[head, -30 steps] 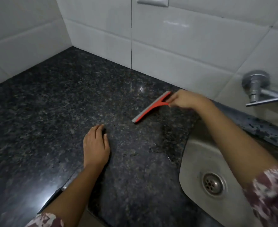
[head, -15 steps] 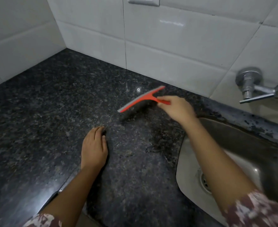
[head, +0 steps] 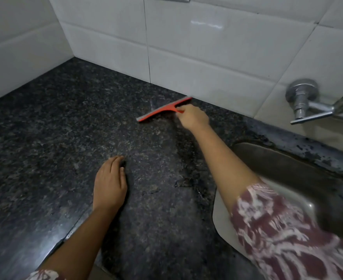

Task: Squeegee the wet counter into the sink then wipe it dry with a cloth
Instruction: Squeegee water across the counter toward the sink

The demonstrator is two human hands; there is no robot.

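My right hand [head: 193, 116] grips the short handle of a red squeegee [head: 160, 110], whose grey blade rests on the dark speckled granite counter [head: 55, 138] close to the back wall. A wet patch and small puddle [head: 183, 181] lie on the counter between the squeegee and the steel sink [head: 300, 190] at the right. My left hand [head: 109, 183] lies flat, palm down, on the counter nearer the front edge, holding nothing. No cloth is in view.
White tiled walls [head: 197, 57] close off the back and left of the counter, forming a corner at the far left. A chrome tap [head: 308, 106] juts from the wall above the sink. The counter's front edge [head: 51, 253] runs at the lower left.
My right hand has carried the squeegee left and back, away from the sink rim toward the rear wall. My left hand has stayed flat on the counter.
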